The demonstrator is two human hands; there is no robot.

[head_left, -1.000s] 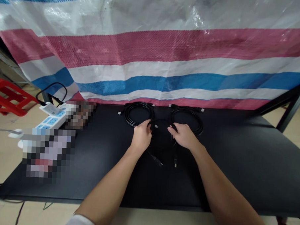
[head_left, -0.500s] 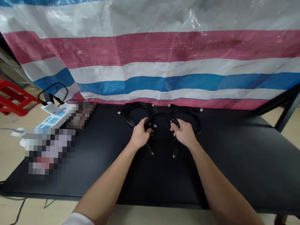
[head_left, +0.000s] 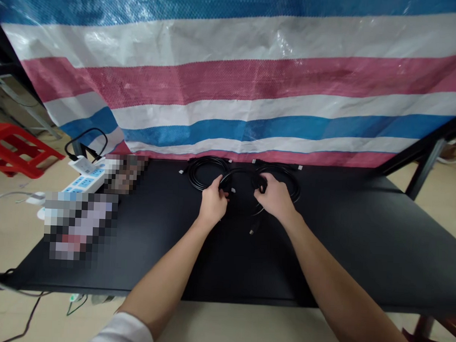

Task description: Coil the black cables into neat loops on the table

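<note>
Between my two hands is a coiled black cable (head_left: 238,171), held just above the black table. My left hand (head_left: 213,203) is closed round the coil's left side. My right hand (head_left: 275,194) grips the right side, where the strands bunch together. One plug (head_left: 252,231) dangles below the right hand. Behind my left hand lies another coiled black cable (head_left: 192,175) with light-tipped connectors. A further coiled cable (head_left: 296,186) lies behind my right hand, partly covered by it.
A white power strip (head_left: 87,181) with plugged-in adapters runs along the table's left edge, beside blurred items. The black table (head_left: 360,247) ends at a striped tarp (head_left: 246,91) at the back. A red stool (head_left: 21,149) stands on the floor at left.
My right hand has turned inward and moved slightly left, and the held coil looks narrower and tilted. One hanging plug has shifted left; the other is now mostly hidden. The camera view has shifted a little.
</note>
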